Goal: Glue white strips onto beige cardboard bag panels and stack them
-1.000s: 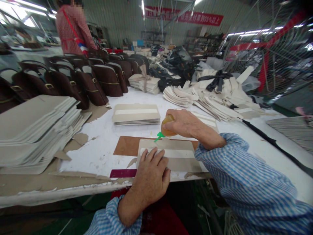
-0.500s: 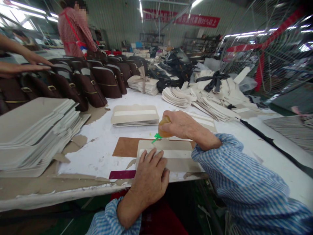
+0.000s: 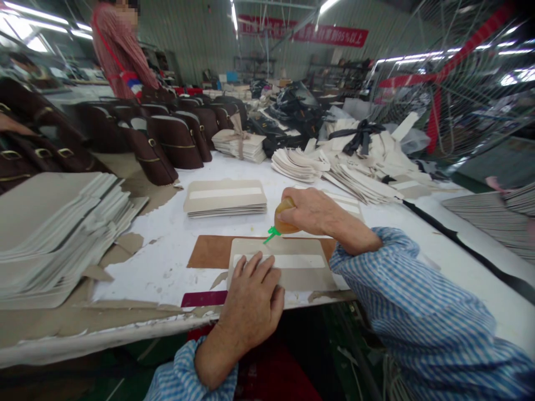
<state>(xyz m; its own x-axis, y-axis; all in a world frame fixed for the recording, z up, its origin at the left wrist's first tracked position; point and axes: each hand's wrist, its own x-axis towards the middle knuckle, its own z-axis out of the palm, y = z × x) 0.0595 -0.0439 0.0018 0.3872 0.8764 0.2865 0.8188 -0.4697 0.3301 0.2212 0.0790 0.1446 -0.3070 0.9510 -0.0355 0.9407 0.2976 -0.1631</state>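
My left hand (image 3: 253,292) lies flat with fingers spread on a beige panel (image 3: 307,275) that has a white strip across it. Under the panel a brown leather-like piece (image 3: 209,252) sticks out at the left and along the top. Wrapped around a yellowish squeeze bottle (image 3: 286,216), my right hand (image 3: 315,211) tilts it down. The bottle's green nozzle (image 3: 272,235) points at the panel's upper edge; whether the tip touches it I cannot tell. Just beyond lies a stack of similar beige panels (image 3: 225,197).
Left stands a tall pile of beige panels (image 3: 54,223), with brown bags (image 3: 175,139) behind it. A maroon strip (image 3: 204,298) lies by the front edge. Bundled pale pieces (image 3: 298,164) and a black strap (image 3: 463,248) are at right. A co-worker's hand (image 3: 14,125) reaches in at far left.
My right hand has shifted the bottle slightly right along the panel's upper edge. My left hand stays on the panel. The co-worker's arms have drawn back left, and several bags there now lean over, leftward.
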